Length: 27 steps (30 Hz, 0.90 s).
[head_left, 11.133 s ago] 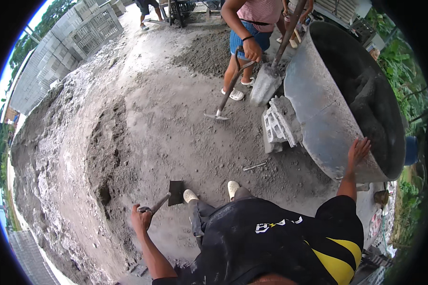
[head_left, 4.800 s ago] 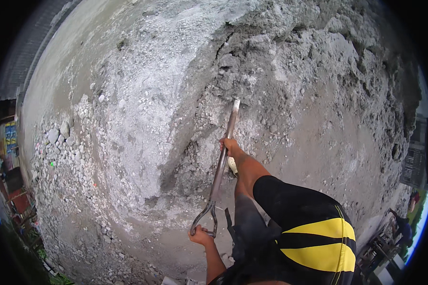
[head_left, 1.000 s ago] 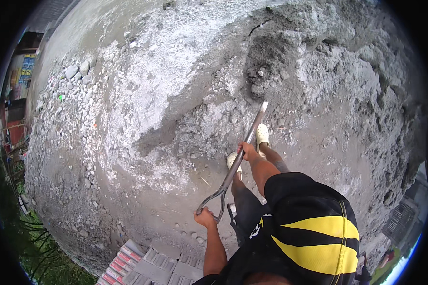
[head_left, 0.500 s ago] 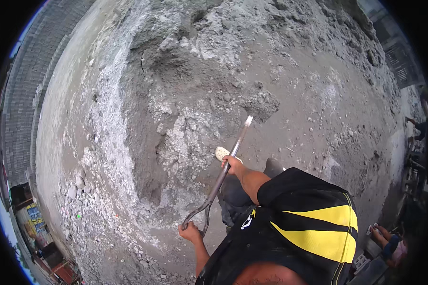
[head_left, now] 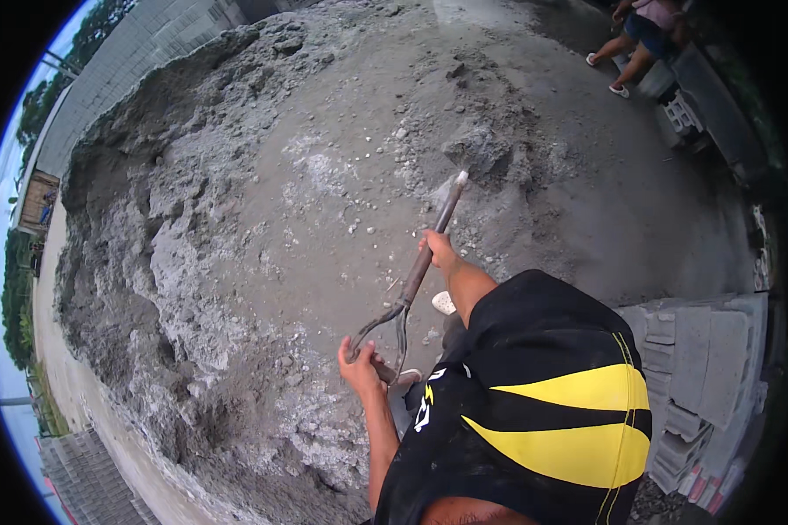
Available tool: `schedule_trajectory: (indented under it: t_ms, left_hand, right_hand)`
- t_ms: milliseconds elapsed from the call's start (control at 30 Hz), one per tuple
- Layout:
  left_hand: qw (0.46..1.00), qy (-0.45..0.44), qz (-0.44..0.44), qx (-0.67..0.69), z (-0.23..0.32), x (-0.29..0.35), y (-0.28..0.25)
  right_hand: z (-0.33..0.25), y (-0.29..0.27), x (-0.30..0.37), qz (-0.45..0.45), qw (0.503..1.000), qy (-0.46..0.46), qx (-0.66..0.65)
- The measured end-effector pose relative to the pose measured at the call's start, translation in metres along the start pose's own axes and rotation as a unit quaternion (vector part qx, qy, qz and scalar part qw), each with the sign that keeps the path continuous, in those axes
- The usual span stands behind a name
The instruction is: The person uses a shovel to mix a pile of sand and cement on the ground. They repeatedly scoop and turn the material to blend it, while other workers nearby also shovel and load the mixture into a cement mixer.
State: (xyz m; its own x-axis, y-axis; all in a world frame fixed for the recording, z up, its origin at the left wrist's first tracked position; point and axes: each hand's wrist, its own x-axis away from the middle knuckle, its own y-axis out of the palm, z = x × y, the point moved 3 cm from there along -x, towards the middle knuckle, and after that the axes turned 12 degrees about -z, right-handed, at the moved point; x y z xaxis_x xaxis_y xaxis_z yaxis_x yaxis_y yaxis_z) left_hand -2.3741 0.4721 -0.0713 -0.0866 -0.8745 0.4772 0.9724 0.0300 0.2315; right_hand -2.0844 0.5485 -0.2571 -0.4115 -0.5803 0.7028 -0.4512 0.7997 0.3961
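Note:
A shovel point(head_left: 447, 208) with a brown shaft and a forked D-shaped handle slants away from me. My left hand point(head_left: 359, 367) is at the handle's crossbar, with its fingers curled about one end of it. Farther up, my right hand point(head_left: 439, 250) wraps round the shaft. Grey sand or gravel point(head_left: 480, 147) covers the blade at the far end, just over a small heap point(head_left: 508, 118) of the same material. One pale shoe point(head_left: 444, 303) of mine shows beside the shaft.
A rough grey sand mound point(head_left: 175, 254) rises on the left. Concrete blocks point(head_left: 696, 350) are stacked close on my right, with another hollow block point(head_left: 683, 114) farther off. At the far right is another person point(head_left: 643, 39) in blue shorts. Block stacks point(head_left: 92, 477) stand beyond the mound.
My view and body have turned to the right, away from the mound's hollow. The loaded shovel has swung along, its blade now by the small heap. Both hands have stayed on it.

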Motion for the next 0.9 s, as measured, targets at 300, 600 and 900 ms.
schedule_trajectory:
  t_ms: [300, 600, 900]
  left_hand:
    - [0.869, 0.031, -0.464, -0.169, 0.104, 0.080, 0.267]
    - [0.966, 0.082, 0.149, 0.196, 0.060, 0.181, -0.021]
    - [0.628, 0.222, 0.486, 0.566, -0.063, 0.338, -0.035]
  right_hand:
    - [-0.119, -0.097, 0.020, -0.071, 0.978, 0.106, -0.165]
    - [0.197, -0.002, 0.116, -0.203, 0.790, 0.510, 0.273]
    - [0.405, 0.020, 0.292, -0.455, 0.357, 0.436, 0.689]
